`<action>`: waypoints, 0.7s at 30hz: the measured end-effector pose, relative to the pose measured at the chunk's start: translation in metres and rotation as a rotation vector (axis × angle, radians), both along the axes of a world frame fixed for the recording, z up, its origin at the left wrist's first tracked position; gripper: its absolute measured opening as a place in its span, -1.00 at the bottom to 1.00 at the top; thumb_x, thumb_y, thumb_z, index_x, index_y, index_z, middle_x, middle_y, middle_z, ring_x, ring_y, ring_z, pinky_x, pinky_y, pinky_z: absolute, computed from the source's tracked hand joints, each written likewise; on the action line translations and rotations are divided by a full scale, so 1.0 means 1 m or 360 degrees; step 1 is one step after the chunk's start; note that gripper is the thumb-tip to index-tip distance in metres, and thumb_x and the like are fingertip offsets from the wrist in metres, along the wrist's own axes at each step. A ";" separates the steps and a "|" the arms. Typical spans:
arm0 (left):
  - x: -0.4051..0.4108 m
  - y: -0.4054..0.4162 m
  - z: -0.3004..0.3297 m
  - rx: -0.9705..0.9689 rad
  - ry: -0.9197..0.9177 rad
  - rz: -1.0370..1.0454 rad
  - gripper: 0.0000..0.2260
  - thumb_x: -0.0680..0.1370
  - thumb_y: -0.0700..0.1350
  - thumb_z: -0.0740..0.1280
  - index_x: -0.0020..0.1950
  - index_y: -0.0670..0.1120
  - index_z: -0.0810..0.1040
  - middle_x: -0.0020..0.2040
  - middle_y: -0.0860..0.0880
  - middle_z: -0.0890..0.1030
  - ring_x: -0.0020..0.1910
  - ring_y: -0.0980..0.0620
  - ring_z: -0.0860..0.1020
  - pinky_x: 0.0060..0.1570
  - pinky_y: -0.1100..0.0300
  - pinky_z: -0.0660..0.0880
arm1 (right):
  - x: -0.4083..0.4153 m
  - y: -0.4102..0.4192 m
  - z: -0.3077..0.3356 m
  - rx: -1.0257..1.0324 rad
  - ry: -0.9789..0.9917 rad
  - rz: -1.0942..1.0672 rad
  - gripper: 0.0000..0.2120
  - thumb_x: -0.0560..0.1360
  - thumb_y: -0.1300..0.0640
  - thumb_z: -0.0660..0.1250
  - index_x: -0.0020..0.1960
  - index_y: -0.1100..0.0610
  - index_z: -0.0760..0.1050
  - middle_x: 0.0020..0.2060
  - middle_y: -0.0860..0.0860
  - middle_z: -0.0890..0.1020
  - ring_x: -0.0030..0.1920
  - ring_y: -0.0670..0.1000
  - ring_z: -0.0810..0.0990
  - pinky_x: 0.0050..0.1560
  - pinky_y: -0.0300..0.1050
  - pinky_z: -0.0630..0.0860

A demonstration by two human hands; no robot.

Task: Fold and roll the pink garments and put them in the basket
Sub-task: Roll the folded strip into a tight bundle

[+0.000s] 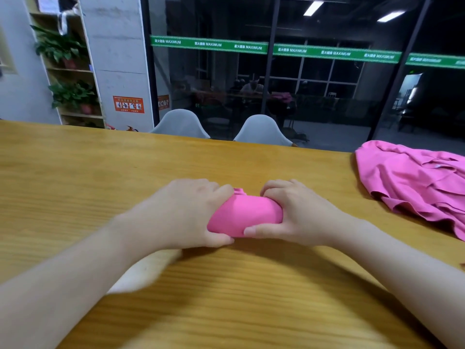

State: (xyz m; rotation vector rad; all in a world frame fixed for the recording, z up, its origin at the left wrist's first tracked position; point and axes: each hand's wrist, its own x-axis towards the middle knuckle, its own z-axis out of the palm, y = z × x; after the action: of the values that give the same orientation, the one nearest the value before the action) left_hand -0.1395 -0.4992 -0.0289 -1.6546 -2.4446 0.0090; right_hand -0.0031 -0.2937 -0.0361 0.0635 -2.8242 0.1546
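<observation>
A tightly rolled pink garment (245, 214) lies on the wooden table (75, 172) in the middle of the head view. My left hand (186, 212) grips its left end, thumb underneath and fingers curled over the top. My right hand (299, 212) grips its right end the same way, thumb along the front edge. A small fold of fabric sticks up between my fingertips at the back. A pile of loose pink garments (417, 182) lies at the table's right edge. No basket is in view.
Two white chairs (261, 131) stand behind the table's far edge, in front of a dark glass wall. A shelf with potted plants (68, 71) stands at the back left. The table top stretches wide to the left and toward me.
</observation>
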 end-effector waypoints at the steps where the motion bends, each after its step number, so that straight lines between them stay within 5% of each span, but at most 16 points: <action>1: 0.000 -0.001 0.001 0.0011 0.0021 0.0009 -0.37 0.40 0.43 0.37 0.32 0.10 0.36 0.05 0.09 0.57 -0.02 -0.02 0.56 -0.02 0.04 0.54 | -0.003 0.002 0.001 -0.0193 -0.0050 -0.0003 -0.36 0.34 -0.59 0.27 -0.17 0.01 0.56 -0.12 -0.13 0.54 -0.14 -0.09 0.51 -0.06 -0.09 0.47; 4: -0.002 -0.002 0.004 0.0015 -0.0090 0.0010 -0.42 0.34 0.49 0.35 0.20 0.19 0.36 -0.03 0.14 0.58 -0.06 0.04 0.55 -0.03 0.05 0.54 | -0.008 0.004 0.000 -0.0386 -0.0080 -0.0055 -0.33 0.33 -0.60 0.27 -0.21 0.05 0.55 -0.18 -0.07 0.53 -0.20 -0.04 0.54 -0.13 0.04 0.51; 11: -0.008 -0.004 0.016 -0.0012 -0.0733 0.0152 -0.44 0.16 0.50 0.47 -0.07 0.15 0.54 -0.12 0.15 0.63 -0.11 0.12 0.59 -0.04 -0.07 0.59 | 0.007 -0.010 -0.004 0.0599 0.0354 0.0002 -0.17 0.32 -0.68 0.09 -0.05 0.08 0.54 -0.06 -0.07 0.56 -0.08 0.00 0.52 0.10 0.00 0.42; 14: -0.004 -0.008 0.013 -0.0026 -0.0618 0.0147 -0.43 0.19 0.51 0.45 0.01 0.21 0.47 -0.06 0.17 0.59 -0.08 0.15 0.56 -0.03 0.02 0.58 | 0.005 -0.009 -0.003 0.0489 0.0318 0.0021 -0.27 0.32 -0.66 0.16 -0.14 0.04 0.48 -0.20 -0.12 0.49 -0.20 -0.06 0.45 0.07 -0.06 0.38; 17: 0.001 -0.008 0.006 0.0067 -0.0198 0.0051 -0.46 0.29 0.46 0.42 0.09 0.19 0.40 -0.04 0.20 0.55 -0.06 0.14 0.52 -0.06 0.13 0.50 | 0.000 -0.006 0.001 0.0195 0.0136 0.0031 -0.36 0.31 -0.61 0.27 -0.21 0.01 0.46 -0.27 -0.14 0.48 -0.25 -0.08 0.43 -0.01 -0.12 0.39; 21: -0.003 -0.002 0.001 0.0208 -0.0056 0.0015 -0.44 0.28 0.49 0.38 0.10 0.19 0.42 -0.09 0.18 0.57 -0.09 0.10 0.53 -0.14 0.15 0.45 | -0.003 -0.003 0.005 -0.0255 -0.0035 -0.0062 -0.36 0.26 -0.57 0.38 -0.26 0.03 0.44 -0.30 -0.07 0.53 -0.28 -0.04 0.50 -0.19 0.09 0.50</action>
State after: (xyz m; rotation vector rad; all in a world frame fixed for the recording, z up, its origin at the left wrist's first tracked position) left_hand -0.1427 -0.5009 -0.0277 -1.6005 -2.4218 -0.1758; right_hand -0.0056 -0.2966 -0.0309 -0.0291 -2.8214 0.3741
